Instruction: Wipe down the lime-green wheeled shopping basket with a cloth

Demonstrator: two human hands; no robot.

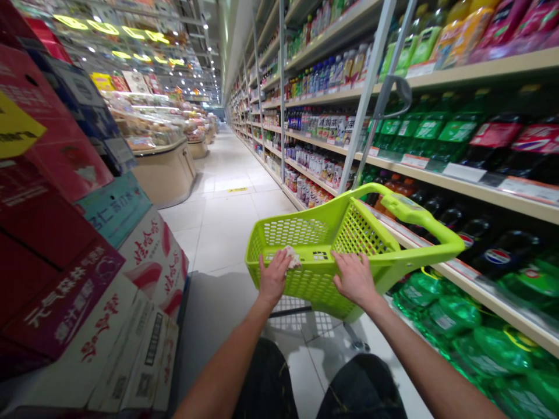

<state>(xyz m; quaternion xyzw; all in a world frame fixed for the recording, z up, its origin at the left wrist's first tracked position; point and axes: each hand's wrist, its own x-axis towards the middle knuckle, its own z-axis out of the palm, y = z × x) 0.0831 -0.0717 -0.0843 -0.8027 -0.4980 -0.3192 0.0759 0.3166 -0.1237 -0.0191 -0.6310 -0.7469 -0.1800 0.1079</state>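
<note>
A bright green plastic shopping cart with a perforated basket stands in front of my knees, its handle to the right. My left hand is at the basket's near rim, thumb outside, its fingers closed on a crumpled whitish cloth with darker marks that lies against the rim. Farther right along the same rim, my right hand grips the edge, fingers bent over it. No goods show inside the visible part of the basket.
Tall drink shelves run along the right, with large green bottles at the bottom. Stacked drink cartons rise close on the left. A tiled aisle leads ahead past a display counter.
</note>
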